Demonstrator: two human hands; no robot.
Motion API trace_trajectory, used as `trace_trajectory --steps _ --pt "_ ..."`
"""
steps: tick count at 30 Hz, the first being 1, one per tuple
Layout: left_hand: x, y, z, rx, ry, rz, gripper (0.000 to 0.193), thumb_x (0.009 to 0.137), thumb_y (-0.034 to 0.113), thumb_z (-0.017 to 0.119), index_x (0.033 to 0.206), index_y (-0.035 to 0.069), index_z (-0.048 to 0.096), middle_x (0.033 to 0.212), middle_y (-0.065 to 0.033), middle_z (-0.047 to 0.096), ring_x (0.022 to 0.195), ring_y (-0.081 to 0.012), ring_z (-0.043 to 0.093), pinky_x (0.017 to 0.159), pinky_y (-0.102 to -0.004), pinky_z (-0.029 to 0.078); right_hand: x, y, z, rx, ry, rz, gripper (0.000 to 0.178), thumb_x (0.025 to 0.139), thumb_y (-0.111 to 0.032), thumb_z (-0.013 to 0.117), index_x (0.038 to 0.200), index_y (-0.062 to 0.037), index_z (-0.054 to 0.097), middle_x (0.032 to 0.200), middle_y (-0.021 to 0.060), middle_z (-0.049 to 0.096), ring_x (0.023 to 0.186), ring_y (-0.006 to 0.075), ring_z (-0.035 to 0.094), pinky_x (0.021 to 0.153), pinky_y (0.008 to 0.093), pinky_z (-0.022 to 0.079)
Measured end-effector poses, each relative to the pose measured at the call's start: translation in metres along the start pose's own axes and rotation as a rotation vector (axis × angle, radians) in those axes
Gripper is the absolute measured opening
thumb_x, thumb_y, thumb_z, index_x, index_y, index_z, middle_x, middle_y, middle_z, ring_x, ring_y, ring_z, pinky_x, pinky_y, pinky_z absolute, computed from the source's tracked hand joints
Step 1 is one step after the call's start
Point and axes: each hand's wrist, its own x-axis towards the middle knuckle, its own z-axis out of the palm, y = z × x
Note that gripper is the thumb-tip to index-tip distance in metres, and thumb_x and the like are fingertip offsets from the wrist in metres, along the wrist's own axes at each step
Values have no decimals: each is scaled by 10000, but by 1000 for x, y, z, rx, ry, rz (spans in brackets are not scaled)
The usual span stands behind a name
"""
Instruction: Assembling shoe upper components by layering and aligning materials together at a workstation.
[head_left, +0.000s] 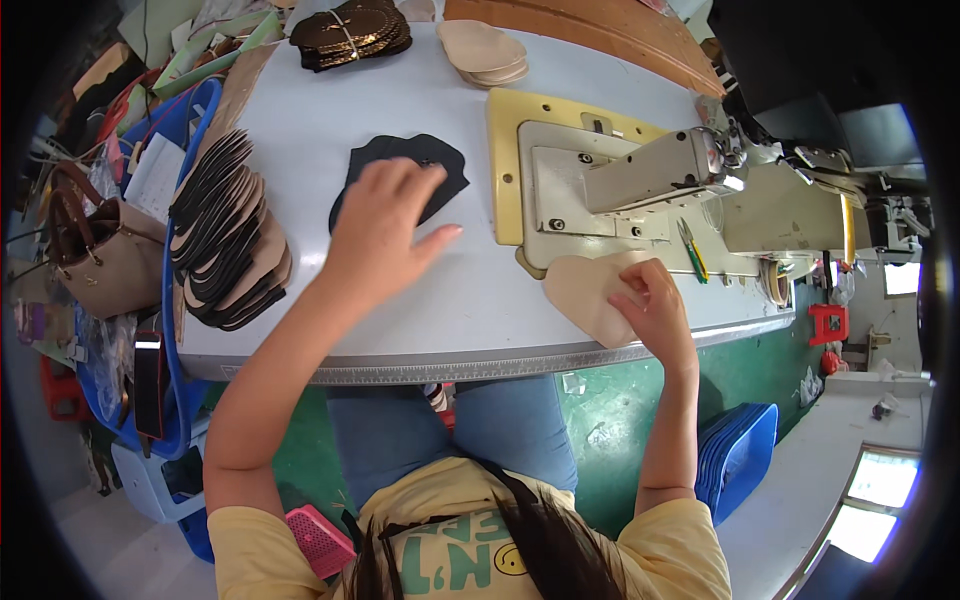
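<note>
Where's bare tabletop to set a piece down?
Bare: the near strip of the table between left hand and right hand; also the middle band between black piece and dark stack. Crowded: left edge, fanned pieces; right, sewing machine.

black piece [400, 178] | beige piece [590, 292] | white table [440, 100] | yellow plate [508, 150] (cream machine [660, 170]) | green floor [600, 420]
</note>
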Motion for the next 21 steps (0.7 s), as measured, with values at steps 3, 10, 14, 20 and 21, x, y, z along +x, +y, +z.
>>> trace_trajectory --steps 3,10,14,20,21 --pt "-6 -17 13 319 -120 -39 488 753 276 754 1136 14 602 981 -109 538 952 -299 520 792 -398 456 10 3 -5 94 -182 242 267 709 -24 753 884 -14 552 764 20 525 704 119 496 646 260 444" --pt "-39 -24 10 471 -138 152 390 770 137 692 1135 19 626 1078 -163 611 1031 -332 587 869 -391 494 11 -1 -7 163 -164 301 269 707 -25 751 878 -11 544 733 4 519 682 94 463 640 248 435" --pt "-44 -1 -11 197 2 132 385 747 56 636 1132 66 652 1169 -184 610 1131 -338 571 942 -430 477 9 8 -6 202 -188 330 250 720 -16 724 906 -2 557 746 34 537 688 129 500 634 262 443" --pt "-105 49 -16 63 -348 212 373 824 160 575 1191 128 638 1294 -160 550 1236 -324 500 1049 -528 356 -8 -12 7 -224 33 -69 228 781 1 645 1005 25 606 886 139 588 774 298 577 700 355 486" --pt "-112 50 -13 58 -347 176 384 829 169 585 1209 137 627 1324 -157 530 1255 -323 483 1048 -537 352 -11 -16 11 -319 94 -128 246 797 8 622 1042 28 618 926 158 593 811 332 578 725 385 493"
